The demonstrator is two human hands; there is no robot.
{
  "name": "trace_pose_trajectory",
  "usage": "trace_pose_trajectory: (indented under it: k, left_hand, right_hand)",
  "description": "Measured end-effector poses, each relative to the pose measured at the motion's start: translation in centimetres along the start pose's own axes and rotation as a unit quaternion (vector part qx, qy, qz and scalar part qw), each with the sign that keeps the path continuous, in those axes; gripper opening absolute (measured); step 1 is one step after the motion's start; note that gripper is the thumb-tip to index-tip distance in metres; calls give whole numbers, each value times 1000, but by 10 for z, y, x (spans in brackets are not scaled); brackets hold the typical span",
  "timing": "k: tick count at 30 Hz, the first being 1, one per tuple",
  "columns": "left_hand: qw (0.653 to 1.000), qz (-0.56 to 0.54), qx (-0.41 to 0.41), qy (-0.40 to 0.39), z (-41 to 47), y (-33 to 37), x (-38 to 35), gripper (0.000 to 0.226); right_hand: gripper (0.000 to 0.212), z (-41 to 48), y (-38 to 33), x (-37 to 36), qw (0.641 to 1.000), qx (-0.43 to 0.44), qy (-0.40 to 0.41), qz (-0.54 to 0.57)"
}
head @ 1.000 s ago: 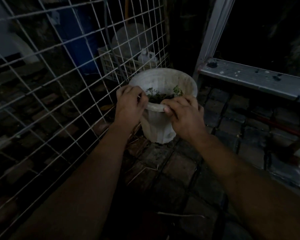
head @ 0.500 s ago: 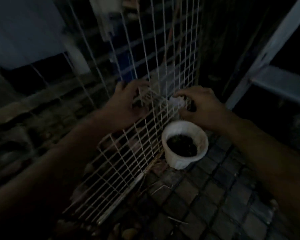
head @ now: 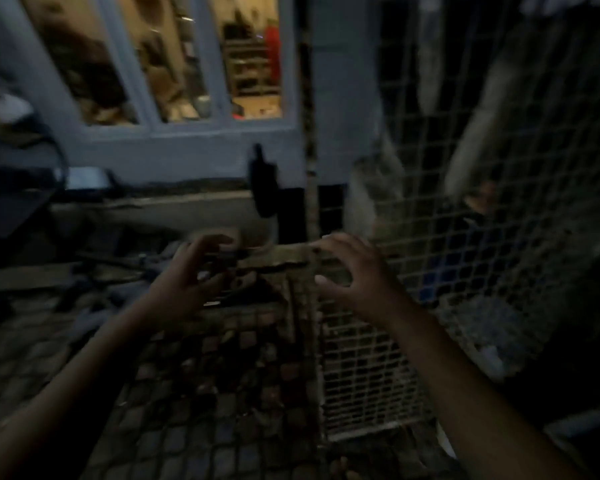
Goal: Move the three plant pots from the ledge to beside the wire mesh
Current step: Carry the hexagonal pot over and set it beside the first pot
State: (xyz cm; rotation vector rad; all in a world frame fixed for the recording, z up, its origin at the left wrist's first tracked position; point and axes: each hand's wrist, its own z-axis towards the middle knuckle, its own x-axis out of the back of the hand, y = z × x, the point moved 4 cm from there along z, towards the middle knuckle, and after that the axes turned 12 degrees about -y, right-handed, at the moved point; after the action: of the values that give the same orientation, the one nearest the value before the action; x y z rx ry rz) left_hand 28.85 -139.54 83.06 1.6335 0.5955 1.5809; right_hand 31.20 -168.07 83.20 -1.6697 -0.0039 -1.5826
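— Wire mesh (head: 482, 254) first: how is it entered?

— Metal, thin strands, small square grid, pale against the dark. It stands upright on the right side. A lighter panel of the same grid reaches down to the floor (head: 21, 358) at centre right.

— Floor?

— Small rectangular paving blocks, rough, dark joints, laid in rows. Dim light throughout.

— Hands?

— Left hand (head: 187, 282) and right hand (head: 354, 275), both bare and raised at mid-frame, well apart from each other. The fingers (head: 329, 242) of the right are spread and slightly bent. Those of the left are loosely curled, claw-like. Neither hand grips anything. The right hand is in front of the mesh's left edge; contact cannot be told.

— Plant pots?

— None can be made out with certainty. One pale rounded shape (head: 374, 195) stands by the mesh's left edge, above the right hand; it is too blurred to name.

— Room beyond?

— Painted blue-grey door frame (head: 187, 157), smooth, with tall glass panes (head: 250, 64) showing a warmly lit interior. A dark handle-like fitting (head: 262, 181) sits on its lower right. Below runs a pale sill (head: 153, 209).
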Motion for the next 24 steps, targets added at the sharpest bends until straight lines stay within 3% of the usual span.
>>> trace_pose_trajectory:
  k: [4,10,17,24]
  left_hand:
    - [994,16,62,93,-80,-65,117,52]
    - [965,-2,136,226,-155,-145,242,56]
    - [937,-5,208,279,-187,-228,337,59]
    - [914,59,278,289,-127,-311,403,68]
  right_hand:
    - [48,74,-110,-40,996,93,-15,-1]
    - [44,192,-226,-130,985,160,-57,0]
    - [46,309,-315,-206,966,224,-127,-19]
    - [45,462,-352,-282,939,287,-187,-15]
